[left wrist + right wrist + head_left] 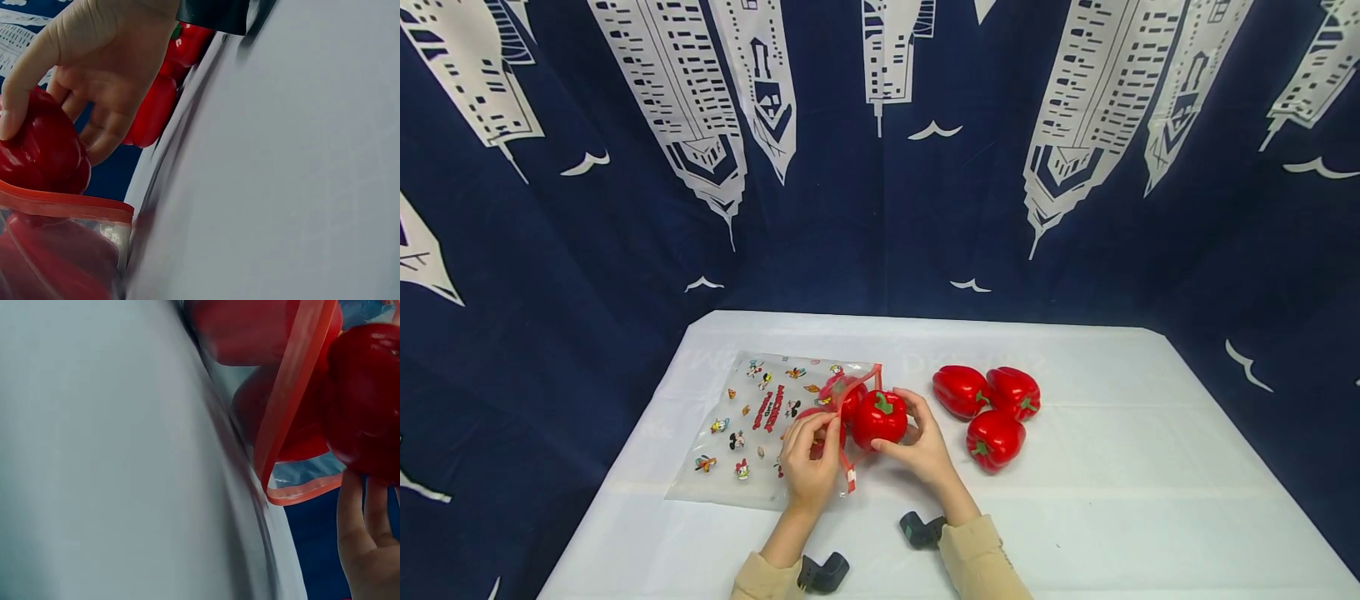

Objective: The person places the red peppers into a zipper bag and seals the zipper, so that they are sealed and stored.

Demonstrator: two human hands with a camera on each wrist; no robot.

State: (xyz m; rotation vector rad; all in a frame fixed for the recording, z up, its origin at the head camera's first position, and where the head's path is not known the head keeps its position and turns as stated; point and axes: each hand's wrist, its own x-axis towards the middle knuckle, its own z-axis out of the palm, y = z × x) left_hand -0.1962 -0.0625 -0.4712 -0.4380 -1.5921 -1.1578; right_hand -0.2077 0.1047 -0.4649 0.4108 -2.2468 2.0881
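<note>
A clear zip bag point(700, 483) with cartoon prints and an orange-red zip strip lies on the table, its mouth facing right. Inside show red bell peppers point(853, 402), partly covered by the printed film and the left hand. My left hand point(808, 467) pinches the near side of the bag's mouth between thumb and fingers. In my right hand point(929, 450) is another red bell pepper point(878, 421), gripped from the right with its green stem up, right at the opening. The right wrist view shows that pepper point(369, 400) beside the spread zip strip point(294, 394).
Three loose red bell peppers point(995, 440) sit in a cluster to the right of the right hand. A white-covered table point(1120, 500) carries everything, with a dark blue printed curtain point(880, 233) behind it. Dark wrist cameras point(825, 572) stick out near the sleeves.
</note>
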